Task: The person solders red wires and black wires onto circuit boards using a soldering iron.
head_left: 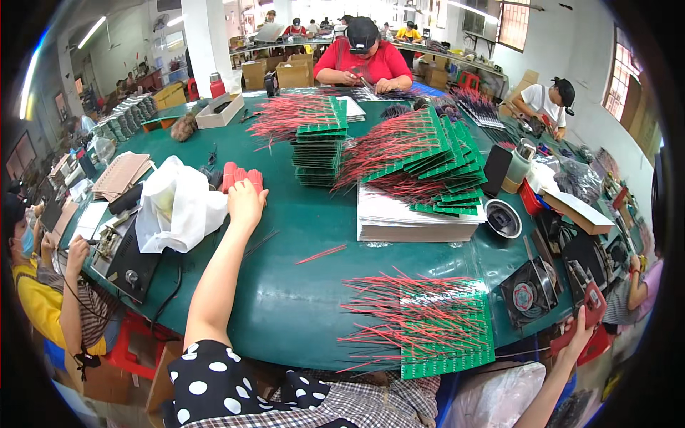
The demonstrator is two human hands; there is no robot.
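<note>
My left hand [247, 203] reaches forward across the table, its fingers curled over the near end of a bundle of red wires [239, 175]. At the right edge of the table, my right hand [579, 334] is closed around a red object [594, 303] whose kind I cannot make out. Directly in front of me lies a green circuit board [449, 357] with many red wires lying across it and sticking out to the left. A few loose red wires [321, 254] lie on the table between this board and my left arm.
Stacked wired boards [319, 153] stand ahead; more boards [457, 167] lean on a white pile [417, 225]. A white plastic bag [175, 207] and a black device [132, 264] are left, a small fan [528, 292] right. Co-workers sit around the green table [285, 299].
</note>
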